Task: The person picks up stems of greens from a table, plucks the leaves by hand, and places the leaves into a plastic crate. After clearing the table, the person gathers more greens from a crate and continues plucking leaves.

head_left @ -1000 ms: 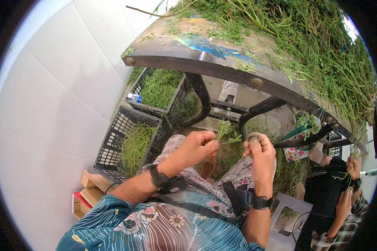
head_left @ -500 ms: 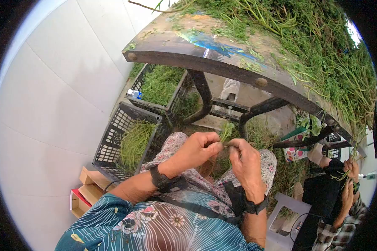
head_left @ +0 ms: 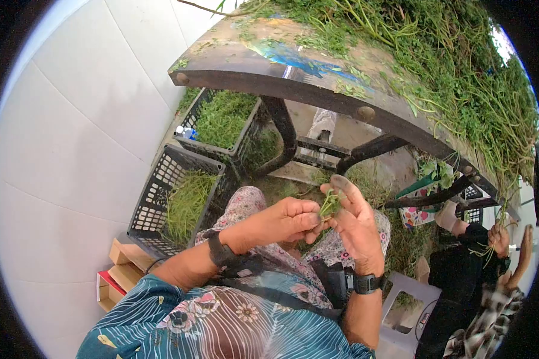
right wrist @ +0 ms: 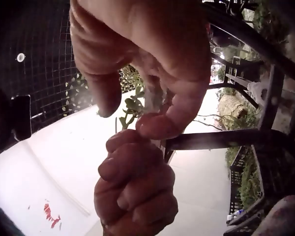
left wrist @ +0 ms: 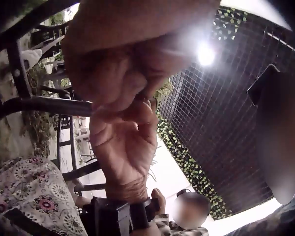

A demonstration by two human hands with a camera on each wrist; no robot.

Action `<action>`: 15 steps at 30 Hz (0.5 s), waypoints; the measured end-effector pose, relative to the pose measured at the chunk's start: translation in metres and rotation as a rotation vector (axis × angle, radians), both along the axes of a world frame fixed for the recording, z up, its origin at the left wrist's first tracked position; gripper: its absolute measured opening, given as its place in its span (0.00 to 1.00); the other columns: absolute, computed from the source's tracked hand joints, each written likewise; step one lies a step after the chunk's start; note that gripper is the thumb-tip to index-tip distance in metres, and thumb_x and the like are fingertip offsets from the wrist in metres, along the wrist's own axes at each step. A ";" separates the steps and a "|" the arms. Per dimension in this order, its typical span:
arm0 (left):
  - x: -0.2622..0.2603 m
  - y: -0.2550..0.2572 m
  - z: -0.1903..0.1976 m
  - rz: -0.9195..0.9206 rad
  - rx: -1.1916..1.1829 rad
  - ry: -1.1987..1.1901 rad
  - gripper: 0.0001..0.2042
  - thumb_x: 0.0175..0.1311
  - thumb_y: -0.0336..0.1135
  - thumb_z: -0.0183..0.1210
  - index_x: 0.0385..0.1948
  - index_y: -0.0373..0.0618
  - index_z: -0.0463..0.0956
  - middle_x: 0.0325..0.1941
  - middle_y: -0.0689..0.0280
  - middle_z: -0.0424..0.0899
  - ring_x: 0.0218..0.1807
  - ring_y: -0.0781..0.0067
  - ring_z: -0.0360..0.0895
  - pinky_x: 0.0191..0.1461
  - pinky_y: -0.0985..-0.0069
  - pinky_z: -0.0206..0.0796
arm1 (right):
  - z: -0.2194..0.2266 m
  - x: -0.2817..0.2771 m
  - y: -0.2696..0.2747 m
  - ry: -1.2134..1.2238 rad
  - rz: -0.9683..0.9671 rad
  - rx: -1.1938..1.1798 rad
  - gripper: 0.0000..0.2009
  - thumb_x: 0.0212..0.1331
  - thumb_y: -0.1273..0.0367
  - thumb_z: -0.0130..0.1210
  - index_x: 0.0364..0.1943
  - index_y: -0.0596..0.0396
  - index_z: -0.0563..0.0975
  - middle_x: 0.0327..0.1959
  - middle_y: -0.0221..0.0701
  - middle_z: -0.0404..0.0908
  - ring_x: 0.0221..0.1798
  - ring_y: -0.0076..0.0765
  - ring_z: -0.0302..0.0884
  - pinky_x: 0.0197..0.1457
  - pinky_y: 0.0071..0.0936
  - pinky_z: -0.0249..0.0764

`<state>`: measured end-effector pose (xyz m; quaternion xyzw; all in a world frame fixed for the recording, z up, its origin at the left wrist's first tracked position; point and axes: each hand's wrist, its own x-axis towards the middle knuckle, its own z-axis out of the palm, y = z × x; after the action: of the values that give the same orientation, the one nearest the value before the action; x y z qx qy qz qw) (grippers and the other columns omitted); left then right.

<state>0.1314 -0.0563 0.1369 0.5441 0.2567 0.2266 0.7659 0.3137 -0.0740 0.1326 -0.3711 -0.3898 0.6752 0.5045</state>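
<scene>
In the head view my left hand pinches a small leafy green sprig between thumb and curled fingers, above my lap. My right hand is held right against it, palm side partly showing, its fingers about the leaves. In the right wrist view the sprig's leaves stand up from the left hand's pinch, in the gap between the right thumb and fingers. One right fingertip comes down at the left hand's knuckles. The left wrist view shows both hands meeting; the sprig is hidden there.
A wooden table ahead carries a large heap of greens. Below left stand a black crate of thin green stems and another crate of leafy greens. Cardboard boxes lie at left. Another person's hand holds stems at right.
The right hand came in to the sprig, closing fingertip to fingertip with the left, then turned its palm up with fingers spread around the leaves. The left hand shifted slightly right and down.
</scene>
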 end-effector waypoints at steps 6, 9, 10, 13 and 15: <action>-0.004 0.001 0.002 -0.117 -0.072 0.010 0.13 0.64 0.46 0.46 0.29 0.47 0.70 0.22 0.76 0.72 0.19 0.91 0.57 0.20 0.90 0.48 | 0.006 0.003 -0.004 -0.237 0.130 0.032 0.15 0.51 0.74 0.53 0.45 0.58 0.71 0.36 0.27 0.75 0.31 0.18 0.71 0.32 0.16 0.69; -0.004 0.000 0.002 -0.094 -0.099 0.002 0.12 0.65 0.44 0.46 0.29 0.46 0.70 0.22 0.76 0.71 0.19 0.91 0.57 0.21 0.90 0.48 | 0.007 0.003 -0.004 -0.343 0.084 0.034 0.09 0.51 0.74 0.54 0.37 0.59 0.74 0.28 0.25 0.76 0.26 0.16 0.70 0.29 0.15 0.67; -0.006 0.000 0.000 -0.073 -0.111 -0.004 0.12 0.65 0.43 0.46 0.30 0.45 0.71 0.22 0.75 0.71 0.19 0.90 0.57 0.21 0.90 0.48 | 0.008 0.003 -0.005 -0.373 0.068 0.032 0.08 0.50 0.74 0.54 0.36 0.59 0.75 0.26 0.25 0.75 0.25 0.16 0.69 0.28 0.16 0.67; -0.007 0.003 -0.001 -0.035 -0.064 0.026 0.12 0.65 0.41 0.46 0.30 0.43 0.72 0.23 0.74 0.72 0.21 0.89 0.59 0.22 0.88 0.50 | 0.014 0.001 -0.007 -0.475 0.031 0.030 0.06 0.51 0.73 0.54 0.32 0.59 0.76 0.24 0.25 0.75 0.23 0.16 0.68 0.26 0.16 0.66; -0.007 0.002 -0.004 -0.005 0.047 0.093 0.11 0.65 0.40 0.47 0.29 0.43 0.72 0.23 0.74 0.72 0.22 0.88 0.61 0.24 0.87 0.53 | 0.014 -0.002 -0.007 -0.580 0.011 0.076 0.06 0.51 0.72 0.53 0.32 0.58 0.76 0.22 0.26 0.74 0.22 0.16 0.68 0.25 0.17 0.65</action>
<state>0.1241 -0.0541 0.1325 0.5728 0.2852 0.2050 0.7406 0.3118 -0.0814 0.1465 -0.5274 -0.5446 0.5286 0.3820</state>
